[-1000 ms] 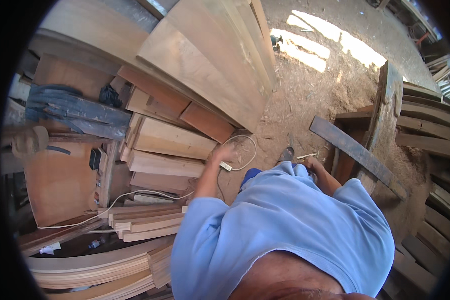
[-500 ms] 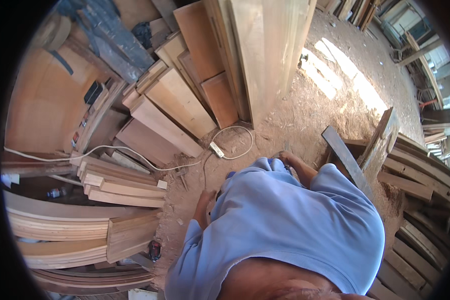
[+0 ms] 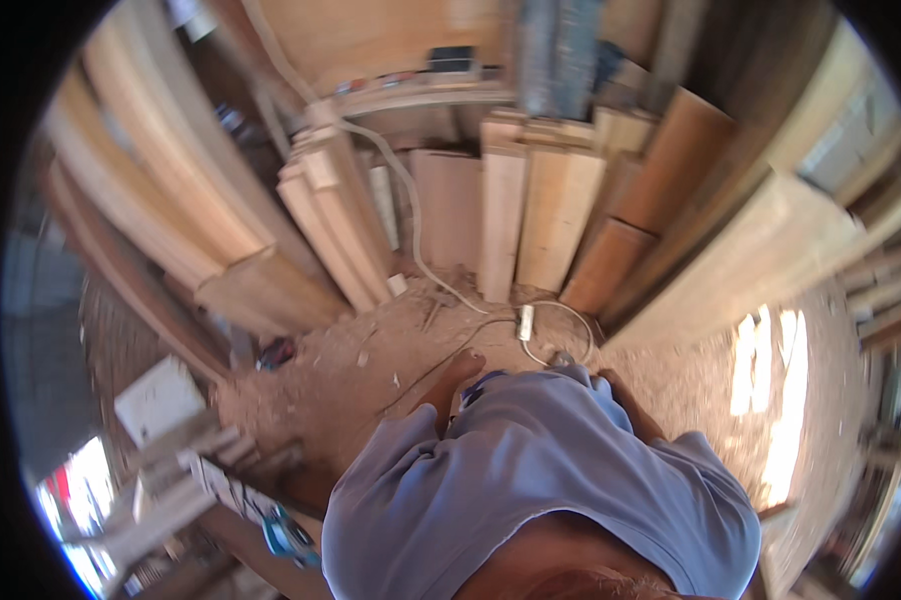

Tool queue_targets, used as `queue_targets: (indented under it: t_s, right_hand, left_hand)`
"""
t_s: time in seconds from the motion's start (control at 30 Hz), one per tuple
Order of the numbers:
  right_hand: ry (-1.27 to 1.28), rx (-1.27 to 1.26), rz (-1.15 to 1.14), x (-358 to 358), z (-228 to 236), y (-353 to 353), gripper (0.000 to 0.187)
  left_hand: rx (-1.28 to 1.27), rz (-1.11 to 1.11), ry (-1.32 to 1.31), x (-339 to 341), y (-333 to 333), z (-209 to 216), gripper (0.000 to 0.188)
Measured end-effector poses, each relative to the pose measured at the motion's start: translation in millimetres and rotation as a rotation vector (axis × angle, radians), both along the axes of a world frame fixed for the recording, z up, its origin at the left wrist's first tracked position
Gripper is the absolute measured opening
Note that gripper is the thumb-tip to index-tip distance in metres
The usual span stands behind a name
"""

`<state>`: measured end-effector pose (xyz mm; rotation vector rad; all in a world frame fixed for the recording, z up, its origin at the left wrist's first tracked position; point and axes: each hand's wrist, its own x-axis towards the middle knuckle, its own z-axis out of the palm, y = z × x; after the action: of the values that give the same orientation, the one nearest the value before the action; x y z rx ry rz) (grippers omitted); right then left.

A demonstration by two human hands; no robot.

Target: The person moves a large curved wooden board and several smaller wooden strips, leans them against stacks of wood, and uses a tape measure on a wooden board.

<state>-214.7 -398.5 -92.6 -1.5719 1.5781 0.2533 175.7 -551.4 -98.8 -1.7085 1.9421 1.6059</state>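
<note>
My left hand (image 3: 465, 364) is low in front of me, beside the left edge of my blue shirt (image 3: 531, 450). A small dark-blue item (image 3: 483, 386) shows next to it; its kind is unclear. On the other side, my right hand (image 3: 614, 384) is mostly covered by the shirt's edge. The fingers of both hands are hidden or blurred, so what they hold, if anything, cannot be seen. Just beyond the shirt a small grey shape (image 3: 564, 358) pokes out. A white power strip (image 3: 527, 322) with a looped pale cable (image 3: 591, 335) lies on the dusty floor ahead.
Upright planks (image 3: 551, 215) lean along the far side, with reddish-brown boards (image 3: 671, 165) to their right. Long stacked boards (image 3: 161, 160) stand at the left. At lower left lie a white box (image 3: 161, 400) and a teal-handled saw (image 3: 289, 535). Sunlight patches (image 3: 786, 400) mark the floor at right.
My view has swung to the left, so the planks and power strip appear farther right. The white box and saw have come into view. Both hands remain low in front of me.
</note>
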Motion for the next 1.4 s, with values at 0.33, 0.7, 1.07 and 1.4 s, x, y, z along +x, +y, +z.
queue_targets:
  t_s: [0.33,0.7,1.07,1.4]
  right_hand:
    - [0.124,0.071,0.515,-61,-9,-110,0.031]
    - [-0.009,0.345,-0.360,-39,54,-195,0.043]
    - [-0.395,0.301,-0.044,43,-24,-275,0.044]
    - [-0.233,0.119,0.515,235,36,-361,0.048]
  left_hand:
    - [-0.033,0.588,-0.426,89,111,-9,0.050]
    - [-0.153,0.775,-0.784,40,189,73,0.065]
    - [-0.377,1.102,-0.869,104,135,75,0.062]
    - [0.230,1.045,-0.473,189,176,93,0.044]
